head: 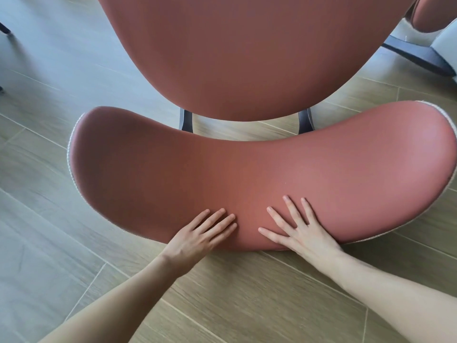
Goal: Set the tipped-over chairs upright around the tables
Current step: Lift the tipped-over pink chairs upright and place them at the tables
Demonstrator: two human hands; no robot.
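Terracotta leather chair (247, 157) at frame centre, left hand (197, 237) and right hand (300, 230) flat on backrest, each grip spread, wood-look floor (74, 231) beneath

Open floor (61, 219) leftward; chair (247, 169) and dark leg (418, 56) ahead.

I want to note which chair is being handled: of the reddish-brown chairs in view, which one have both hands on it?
The near chair: left hand and right hand lie flat on its curved backrest. The other chair, top right, is untouched.
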